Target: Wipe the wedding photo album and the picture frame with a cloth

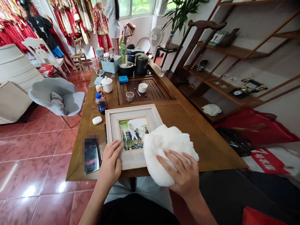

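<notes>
A white-framed photo [131,115] lies flat on the wooden table [187,125] near its front edge. My left hand [111,162] rests flat on the frame's lower left corner, fingers stretched out. My right hand [184,175] presses a fluffy white cloth [164,143] onto the frame's right side, fingers spread over the cloth. The cloth hides the frame's lower right corner.
A phone [91,155] lies left of the frame, with a white earbud case [97,120] and a dark bottle [101,103] beyond. A tea tray [150,89] with cups, kettles and a teapot fills the table's far half. A grey chair [58,97] stands left. Two people stand by red garments.
</notes>
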